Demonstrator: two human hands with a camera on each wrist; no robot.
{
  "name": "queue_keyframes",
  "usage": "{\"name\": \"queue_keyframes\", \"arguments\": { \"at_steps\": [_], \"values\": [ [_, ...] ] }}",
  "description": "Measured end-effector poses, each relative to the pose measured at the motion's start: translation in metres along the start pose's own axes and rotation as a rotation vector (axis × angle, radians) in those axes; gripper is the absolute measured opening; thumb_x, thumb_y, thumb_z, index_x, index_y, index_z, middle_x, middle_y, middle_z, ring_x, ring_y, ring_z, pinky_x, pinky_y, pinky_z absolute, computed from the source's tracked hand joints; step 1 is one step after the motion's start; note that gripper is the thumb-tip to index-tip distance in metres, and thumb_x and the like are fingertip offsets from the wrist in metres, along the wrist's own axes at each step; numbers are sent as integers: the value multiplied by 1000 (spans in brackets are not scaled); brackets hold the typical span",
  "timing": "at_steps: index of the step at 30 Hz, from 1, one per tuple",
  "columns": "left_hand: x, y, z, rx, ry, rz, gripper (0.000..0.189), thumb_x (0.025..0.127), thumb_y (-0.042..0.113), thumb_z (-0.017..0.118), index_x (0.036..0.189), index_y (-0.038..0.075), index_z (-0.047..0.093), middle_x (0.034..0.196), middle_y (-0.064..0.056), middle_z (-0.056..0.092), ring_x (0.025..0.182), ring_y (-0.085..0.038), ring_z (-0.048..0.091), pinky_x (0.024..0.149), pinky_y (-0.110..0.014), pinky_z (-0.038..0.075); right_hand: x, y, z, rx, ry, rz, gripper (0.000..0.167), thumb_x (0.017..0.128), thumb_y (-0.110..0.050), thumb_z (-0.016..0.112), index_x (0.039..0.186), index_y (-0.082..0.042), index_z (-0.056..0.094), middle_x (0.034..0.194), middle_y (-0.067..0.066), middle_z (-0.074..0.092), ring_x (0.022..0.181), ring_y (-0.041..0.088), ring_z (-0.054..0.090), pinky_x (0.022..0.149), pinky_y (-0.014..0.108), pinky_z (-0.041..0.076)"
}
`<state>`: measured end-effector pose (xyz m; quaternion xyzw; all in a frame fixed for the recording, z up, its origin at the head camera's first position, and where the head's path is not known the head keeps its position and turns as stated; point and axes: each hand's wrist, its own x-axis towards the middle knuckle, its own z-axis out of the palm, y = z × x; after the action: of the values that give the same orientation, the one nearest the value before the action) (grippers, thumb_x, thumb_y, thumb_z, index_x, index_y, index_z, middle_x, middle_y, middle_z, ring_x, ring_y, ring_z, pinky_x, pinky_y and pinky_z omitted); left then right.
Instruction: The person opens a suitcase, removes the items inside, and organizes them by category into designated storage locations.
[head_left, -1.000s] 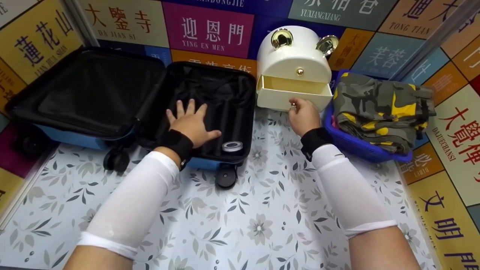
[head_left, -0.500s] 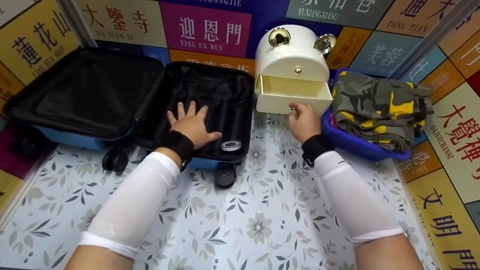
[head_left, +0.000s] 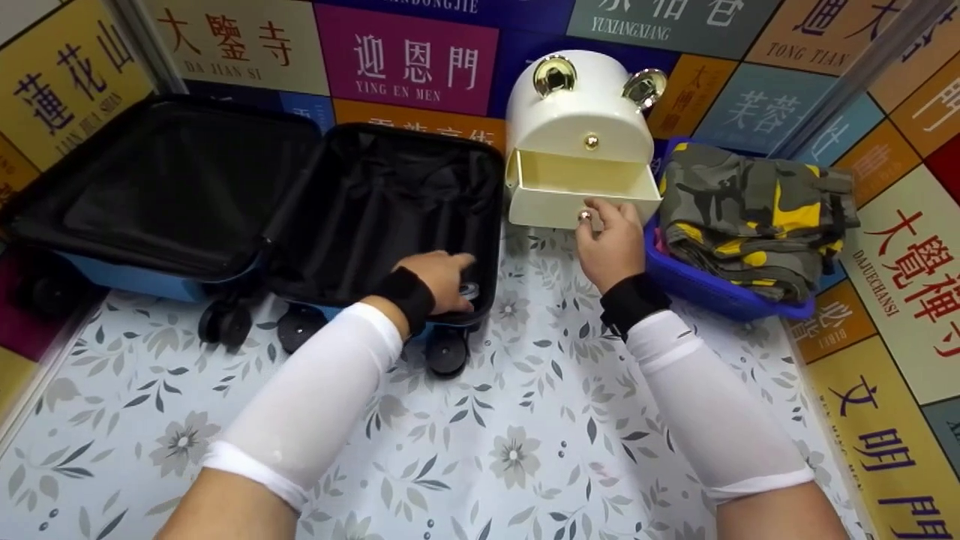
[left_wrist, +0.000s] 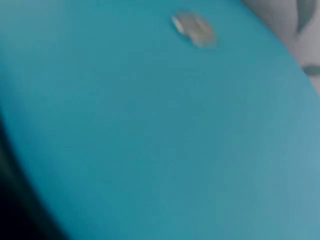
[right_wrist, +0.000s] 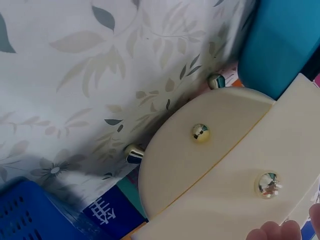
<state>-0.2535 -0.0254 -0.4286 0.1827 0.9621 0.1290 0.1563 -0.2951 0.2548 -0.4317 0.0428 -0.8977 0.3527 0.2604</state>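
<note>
In the head view my left hand (head_left: 442, 279) is at the near right corner of the open suitcase (head_left: 491, 240), index finger and thumb spread apart. Partly showing between them is a small ring-shaped silvery-white thing (head_left: 470, 289). The left wrist view is blurred and filled by blue shell (left_wrist: 165, 130); no hand shows there. My right hand (head_left: 613, 244) is at the white drawer box (head_left: 581, 120), whose lower drawer (head_left: 547, 208) is pulled out. Its metal knob (head_left: 585, 215) shows between thumb and index finger. In the right wrist view that knob (right_wrist: 268, 184) is uncovered, with fingertips (right_wrist: 274, 231) beside it.
A blue basket (head_left: 720, 285) holding folded camouflage cloth (head_left: 750, 217) stands right of the drawer box. The suitcase's other half (head_left: 187, 180) lies open at left. Flower-patterned covering (head_left: 517, 450) lies under everything. Panels with large characters (head_left: 416, 64) rise behind and at both sides.
The drawer has come out slightly and stopped. My left hand has left its spread pose over the suitcase's middle and moved right and nearer, to the ring-shaped thing.
</note>
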Motion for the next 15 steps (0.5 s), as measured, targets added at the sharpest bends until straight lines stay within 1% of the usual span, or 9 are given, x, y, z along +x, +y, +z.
{"name": "queue_keyframes", "arguments": {
  "at_steps": [4, 8, 12, 15],
  "values": [
    [6, 8, 3, 3, -46, 33, 72, 97, 40, 74, 160, 20, 46, 153, -13, 55, 139, -33, 54, 112, -45, 45, 1, -1, -1, -3, 17, -12, 29, 95, -12, 71, 120, -1, 76, 103, 23, 62, 101, 41, 58, 93, 50, 45],
    [12, 7, 7, 19, -85, 41, 64, 101, 40, 68, 158, 20, 49, 155, -8, 54, 141, -33, 51, 115, -44, 42, 1, 0, -3, -15, 9, -1, 30, 95, -14, 72, 121, -2, 76, 108, 24, 63, 106, 42, 57, 97, 50, 44],
    [15, 5, 10, 27, -110, 53, 61, 101, 38, 65, 157, 16, 51, 152, -10, 58, 139, -32, 54, 114, -42, 43, 1, 1, -4, -24, 2, 17, 31, 94, -14, 73, 123, -3, 76, 111, 23, 62, 109, 42, 57, 99, 49, 44],
    [16, 4, 10, 29, -124, 59, 60, 102, 38, 64, 155, 14, 51, 146, -13, 62, 135, -32, 57, 112, -41, 45, 1, 2, -5, -21, 4, 22, 31, 94, -14, 73, 122, -3, 76, 110, 23, 62, 110, 41, 57, 100, 50, 43]
  ]
}}
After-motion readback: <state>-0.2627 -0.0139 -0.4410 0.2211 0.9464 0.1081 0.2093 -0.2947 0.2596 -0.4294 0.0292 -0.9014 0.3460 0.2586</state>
